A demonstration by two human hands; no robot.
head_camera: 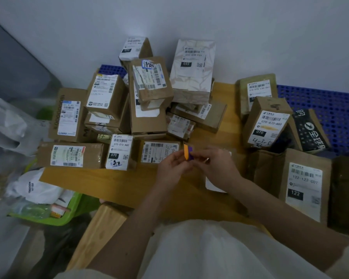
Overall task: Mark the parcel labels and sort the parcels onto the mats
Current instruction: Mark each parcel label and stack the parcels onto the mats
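My left hand point(172, 168) and my right hand point(216, 170) meet above the wooden table point(129, 184), both pinching a small orange and purple object point(188, 152), perhaps a sticky-note pad or marker. A heap of cardboard parcels with white labels fills the table's far left, among them a box marked 070 point(119, 152) and a floral white box marked 032 point(191, 71). On the right stand another 070 box point(267, 122) with handwriting and a parcel marked 122 point(304, 186). A white label point(214, 185) lies partly hidden under my right wrist.
Blue perforated mats point(326, 109) lie at the back right and behind the left heap point(109, 69). A green bin point(69, 216) with bags and a white plastic bag point(6, 123) sit at the left. A wooden stool point(101, 230) stands below the table edge. A black box point(308, 129) leans at right.
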